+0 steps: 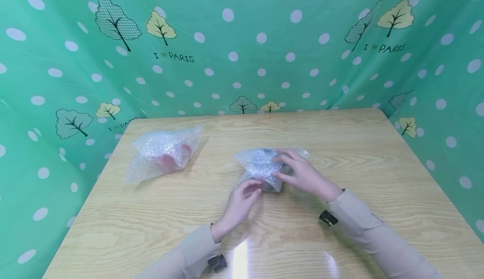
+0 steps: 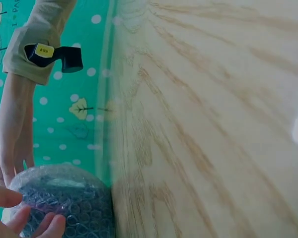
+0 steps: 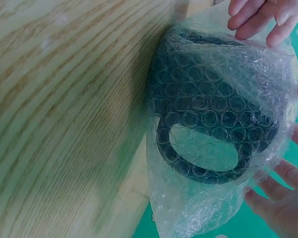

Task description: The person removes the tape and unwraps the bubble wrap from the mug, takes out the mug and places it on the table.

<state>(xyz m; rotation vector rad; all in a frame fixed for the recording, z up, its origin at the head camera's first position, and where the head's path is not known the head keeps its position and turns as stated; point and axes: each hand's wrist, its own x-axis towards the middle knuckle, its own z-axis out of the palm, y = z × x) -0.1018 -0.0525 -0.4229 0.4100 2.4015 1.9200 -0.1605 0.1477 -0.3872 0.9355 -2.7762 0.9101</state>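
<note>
A dark mug [image 3: 213, 99] lies inside clear bubble wrap [image 1: 261, 165] near the middle of the table, its looped handle showing through in the right wrist view. My right hand [image 1: 302, 174] is at the far right side of the bundle, fingers spread and fingertips against the wrap. On the near left side is my left hand [image 1: 242, 201], its loosely bent fingers [image 2: 52, 225] right at the wrap and the thumb apart from them. Loose wrap sticks out past the mug on both sides.
Another bubble-wrapped bundle [image 1: 164, 155], with something red inside, lies at the back left of the wooden table [image 1: 113, 228]. Green dotted curtains [image 1: 261, 60] hang along the table's back and sides. Each wrist wears a black camera mount [image 1: 217, 263].
</note>
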